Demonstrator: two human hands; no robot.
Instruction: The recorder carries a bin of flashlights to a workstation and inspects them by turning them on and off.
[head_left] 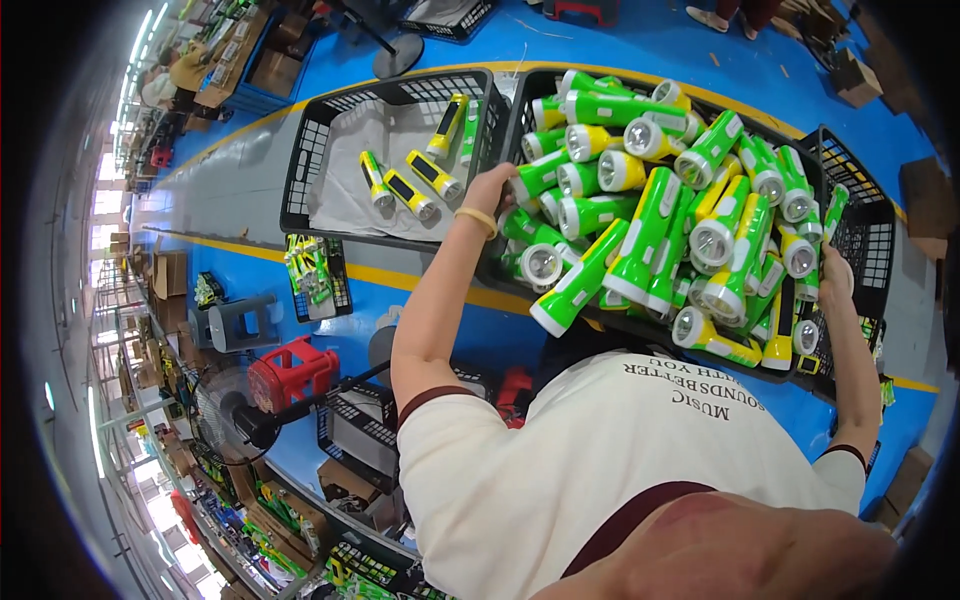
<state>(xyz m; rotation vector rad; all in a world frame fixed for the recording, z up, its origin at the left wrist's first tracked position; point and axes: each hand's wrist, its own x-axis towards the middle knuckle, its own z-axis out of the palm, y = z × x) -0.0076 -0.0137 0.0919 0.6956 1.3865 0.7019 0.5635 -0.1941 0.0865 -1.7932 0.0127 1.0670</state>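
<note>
Head view: my left hand [490, 194] holds the black crate [517, 118] by its left rim, my right hand [836, 276] at the opposite end, closure unclear, spacing presumably chosen to balance the flashlights [643, 238] heaped inside.

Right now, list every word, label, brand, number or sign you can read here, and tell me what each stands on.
White shirt: dark printed lettering across the front, upside down in this view; legible, but I won't copy the words.
Green and yellow flashlights: no readable text; any marks are too small.
Cardboard boxes: any print is too small or blurred.
</note>
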